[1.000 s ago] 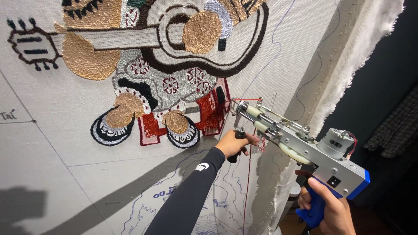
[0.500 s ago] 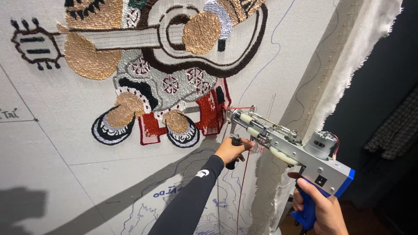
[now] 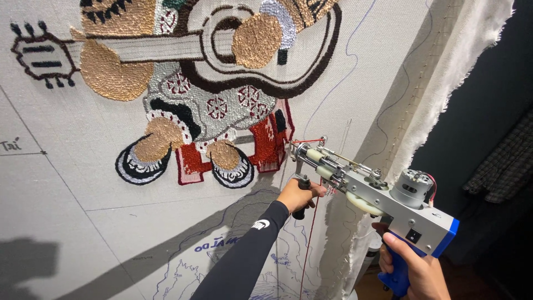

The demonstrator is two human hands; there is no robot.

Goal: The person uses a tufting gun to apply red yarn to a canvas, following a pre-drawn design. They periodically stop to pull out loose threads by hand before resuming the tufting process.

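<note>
A silver and blue tufting gun (image 3: 377,194) points at the stretched grey cloth (image 3: 83,183). Its tip sits at the red tufted patch (image 3: 266,141) on the lower right of a woven figure holding a guitar (image 3: 222,50). My left hand (image 3: 297,194), in a black sleeve, is closed on the gun's black front grip. My right hand (image 3: 413,266) grips the blue rear handle at the lower right. A red yarn (image 3: 308,244) hangs down from the gun.
The cloth's frayed white edge (image 3: 444,83) runs down the right over a frame. Blue drawn outlines (image 3: 233,250) mark the cloth below the tufted figure. A dark room with a checked fabric (image 3: 499,166) lies to the right.
The gun and both hands have slid slightly left and down along the red patch's right edge; the view has shifted a little.
</note>
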